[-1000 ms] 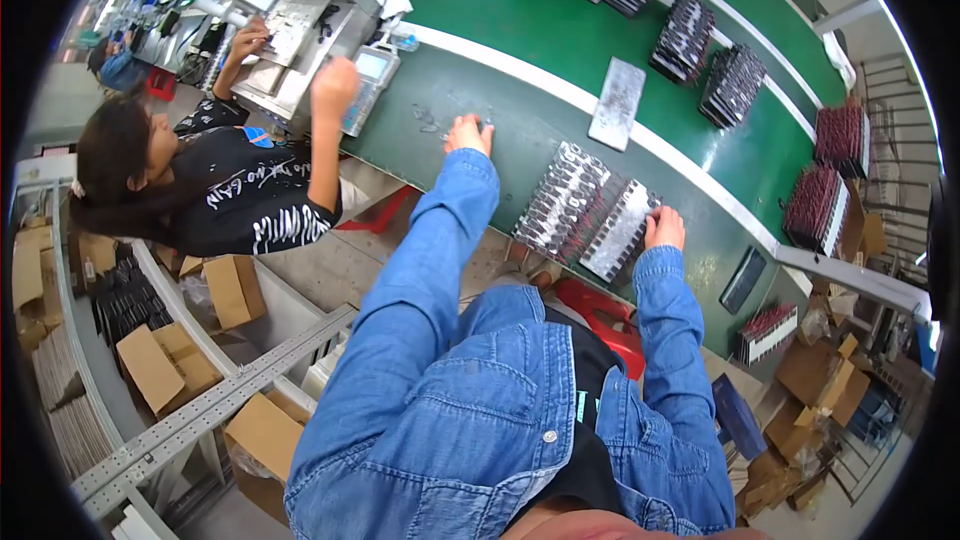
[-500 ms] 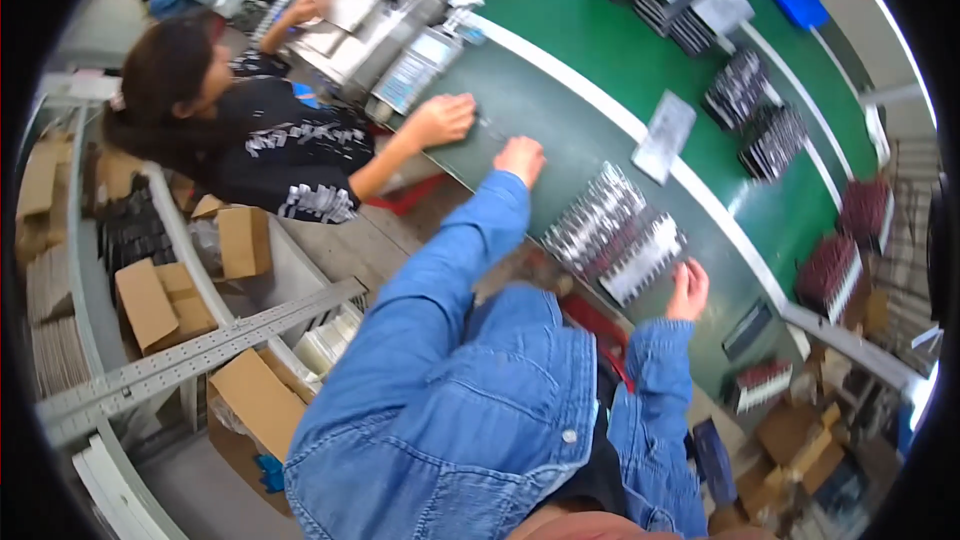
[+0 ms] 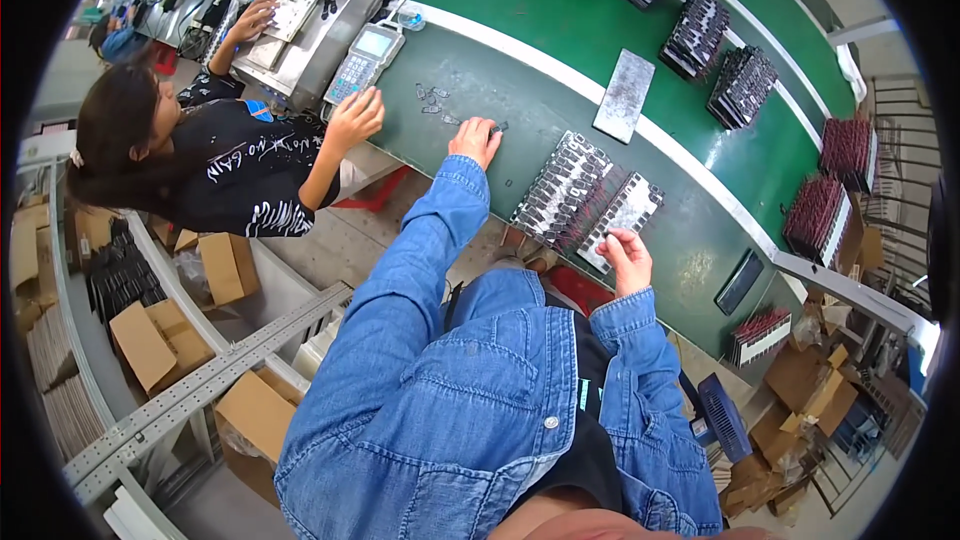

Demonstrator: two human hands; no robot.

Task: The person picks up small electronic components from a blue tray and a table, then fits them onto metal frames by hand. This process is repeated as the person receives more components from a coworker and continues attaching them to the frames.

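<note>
My left hand (image 3: 476,142) rests on the dark green worktable (image 3: 560,90), its fingers curled down with a small black part (image 3: 501,127) at their tips. Left of it lie several loose small dark parts (image 3: 433,100). My right hand (image 3: 628,258) is pinched at the near end of a white strip (image 3: 632,212) edged with small black pieces; whatever sits between thumb and fingers is hidden. Beside that strip stands a rack (image 3: 563,185) with close rows of silver and black pieces, and dark red wires show between the two.
A co-worker's hand (image 3: 357,117) is at the table's left edge, by a grey keypad device (image 3: 362,62). A grey metal plate (image 3: 624,95) lies across the white line. Filled racks (image 3: 742,87) stand farther right, a black phone-like slab (image 3: 739,280) nearer. Cardboard boxes (image 3: 160,342) stand lower left.
The view has shifted. My right hand has moved left onto the near end of the white strip. The co-worker's nearer hand has drawn back from the loose parts toward the table's edge.
</note>
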